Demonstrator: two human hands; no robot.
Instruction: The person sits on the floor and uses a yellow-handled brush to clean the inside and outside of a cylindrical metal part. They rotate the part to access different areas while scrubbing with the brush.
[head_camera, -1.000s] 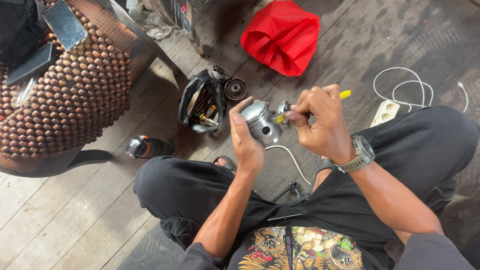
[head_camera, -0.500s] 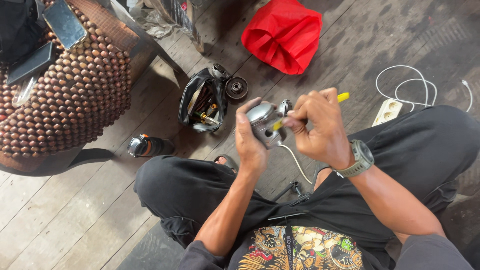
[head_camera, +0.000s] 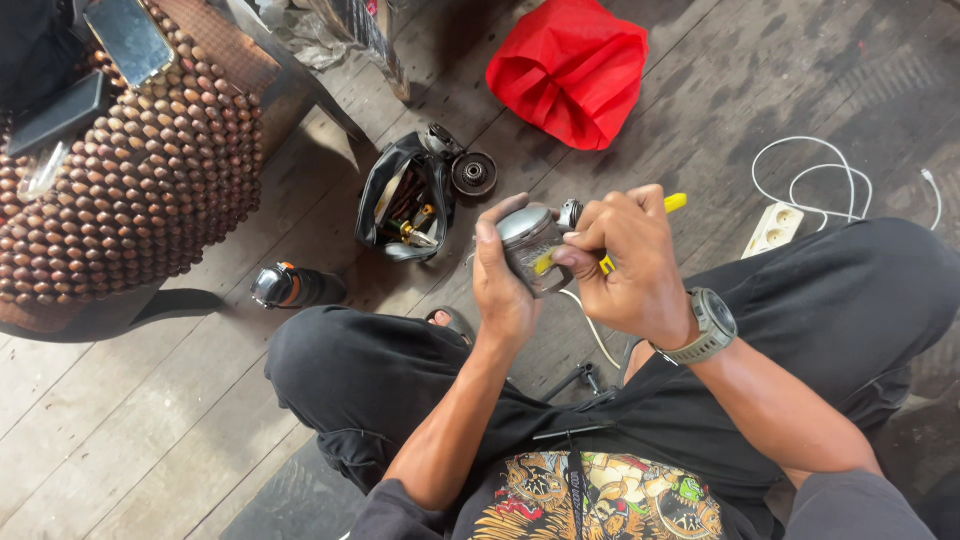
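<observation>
While the left hand (head_camera: 505, 285) grips the rounded silver metal part (head_camera: 528, 245) above the lap, the right hand (head_camera: 625, 265) clamps a yellow-handled screwdriver (head_camera: 676, 203). Compared with earlier, both hands sit slightly lower (nearer the knees), the screwdriver tilted more steeply.

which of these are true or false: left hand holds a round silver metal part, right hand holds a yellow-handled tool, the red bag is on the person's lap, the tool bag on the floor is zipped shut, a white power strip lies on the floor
1. The left hand holds a round silver metal part: true.
2. The right hand holds a yellow-handled tool: true.
3. The red bag is on the person's lap: false, it lies on the wooden floor beyond the hands.
4. The black tool bag is zipped shut: false, it lies open with tools showing.
5. A white power strip lies on the floor: true.
</observation>
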